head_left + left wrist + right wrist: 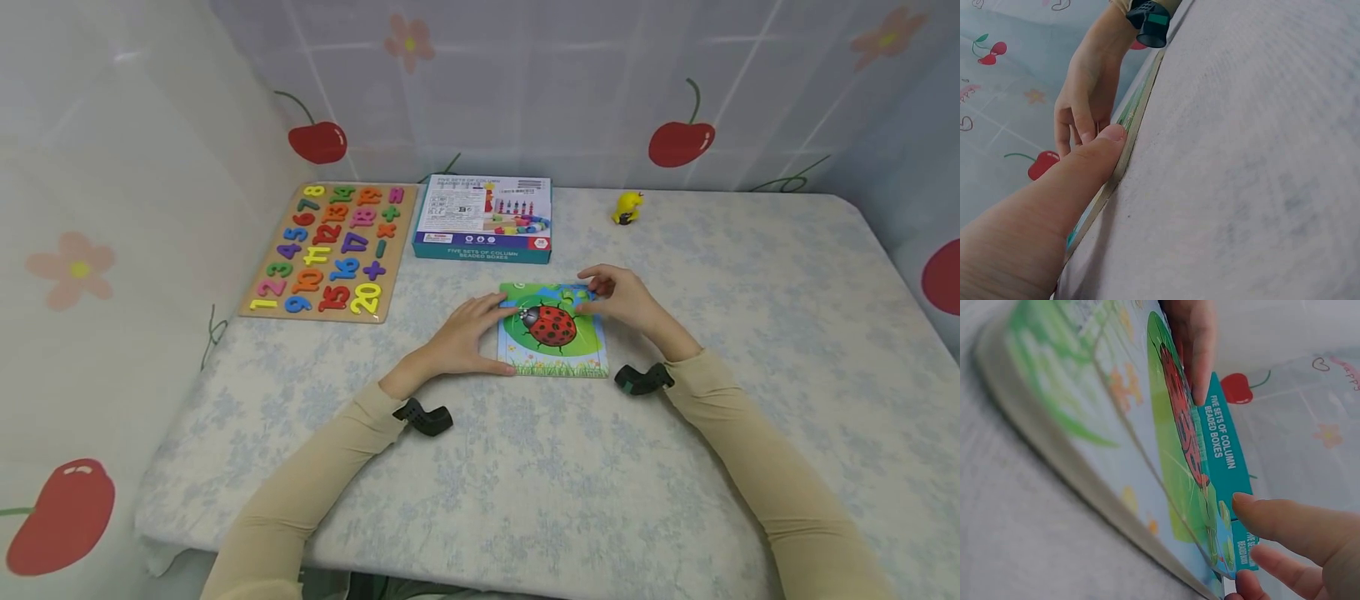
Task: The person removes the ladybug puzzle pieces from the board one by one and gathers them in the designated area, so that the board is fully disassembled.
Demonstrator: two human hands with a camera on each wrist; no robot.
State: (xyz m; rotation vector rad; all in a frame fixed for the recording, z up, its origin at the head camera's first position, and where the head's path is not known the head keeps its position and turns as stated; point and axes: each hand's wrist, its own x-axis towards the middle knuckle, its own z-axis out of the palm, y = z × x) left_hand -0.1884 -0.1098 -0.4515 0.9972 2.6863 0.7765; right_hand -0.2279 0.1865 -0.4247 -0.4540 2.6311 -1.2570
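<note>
Left hand [468, 337] flat with straight fingers pressing the left edge of the ladybird puzzle [553, 332], grasping nothing, right hand [618, 296] with fingers slightly bent touching its top right corner, puzzle flat mid-table [675, 467], both forearms angled inward, beaded-box carton [483, 218] behind.

Upper left there's a number board [327, 250], a teal bead box [483, 218] beside it, yellow toy [626, 207] further right.

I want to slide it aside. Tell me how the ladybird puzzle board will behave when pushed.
The ladybird puzzle board looks flat and stiff, so it should slide whole on the tablecloth. The cloth may drag. Its thin edge suggests it is light and unlikely to tip.
</note>
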